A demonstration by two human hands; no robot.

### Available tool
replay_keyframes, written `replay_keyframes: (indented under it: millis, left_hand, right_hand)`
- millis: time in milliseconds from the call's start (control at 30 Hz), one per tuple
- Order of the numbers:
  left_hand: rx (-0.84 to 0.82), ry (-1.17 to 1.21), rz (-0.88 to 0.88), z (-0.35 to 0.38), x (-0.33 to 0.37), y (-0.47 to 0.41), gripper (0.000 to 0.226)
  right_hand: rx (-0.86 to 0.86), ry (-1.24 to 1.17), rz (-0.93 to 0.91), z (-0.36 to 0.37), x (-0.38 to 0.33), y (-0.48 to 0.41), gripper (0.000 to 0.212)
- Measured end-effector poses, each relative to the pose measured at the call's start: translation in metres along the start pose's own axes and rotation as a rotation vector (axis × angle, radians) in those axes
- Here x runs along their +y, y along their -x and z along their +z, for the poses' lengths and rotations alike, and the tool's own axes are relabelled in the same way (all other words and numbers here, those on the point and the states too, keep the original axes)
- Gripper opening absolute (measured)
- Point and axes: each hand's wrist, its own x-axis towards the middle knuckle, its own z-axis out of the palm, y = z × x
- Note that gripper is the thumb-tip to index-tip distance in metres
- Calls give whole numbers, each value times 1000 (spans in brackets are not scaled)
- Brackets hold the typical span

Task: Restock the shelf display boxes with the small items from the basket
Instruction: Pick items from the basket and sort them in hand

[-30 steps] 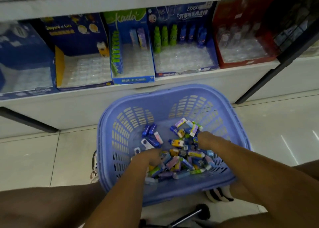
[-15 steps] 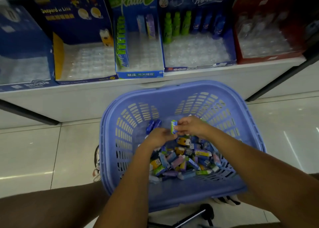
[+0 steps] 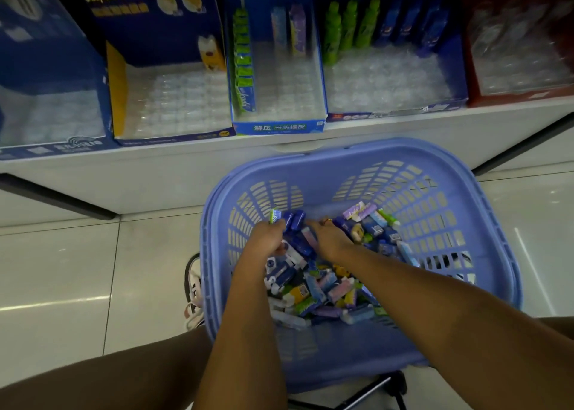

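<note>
A lavender plastic basket (image 3: 341, 153) stands in front of me, with a heap of small wrapped items (image 3: 326, 288) in it. My left hand (image 3: 264, 240) is inside it and pinches a small green item (image 3: 275, 215) next to two dark blue items (image 3: 295, 220). My right hand (image 3: 330, 239) lies knuckles up among the items just right of it, its fingertips hidden. On the shelf, the Kada display box (image 3: 279, 127) holds a row of green items (image 3: 243, 68). The navy box (image 3: 174, 136) and the blue box (image 3: 394, 113) show mostly bare clear trays.
A red display box (image 3: 521, 96) stands at the far right and another blue one (image 3: 46, 148) at the far left. The white shelf front (image 3: 155, 173) rises behind the basket. A shoe (image 3: 194, 285) sits left of the basket on the tiled floor, and a black stand (image 3: 372, 391) is beneath.
My right hand passed the green item to my left hand and dropped back onto the heap. The view has moved closer to the shelf.
</note>
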Motion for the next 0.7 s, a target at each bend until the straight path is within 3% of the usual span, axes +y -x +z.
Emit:
replay_keyframes:
  millis: [133, 200, 400, 533, 700]
  left_hand:
    - [-20, 60, -20, 0, 5, 4, 24]
    - [-28, 93, -18, 2, 9, 6, 25]
    - [-157, 77, -51, 5, 18, 16, 22]
    - [-319, 132, -60, 14, 33, 37, 20]
    - [-409, 434, 143, 37, 72, 68, 18]
  right_hand:
    - [7, 110, -43, 10, 6, -3, 57]
    - [6, 106, -45, 9, 8, -1, 39]
    - [137, -197, -20, -23, 8, 23, 4]
    - [271, -646, -63, -69, 11, 62, 23]
    - [489, -820, -204, -115, 6, 118, 33]
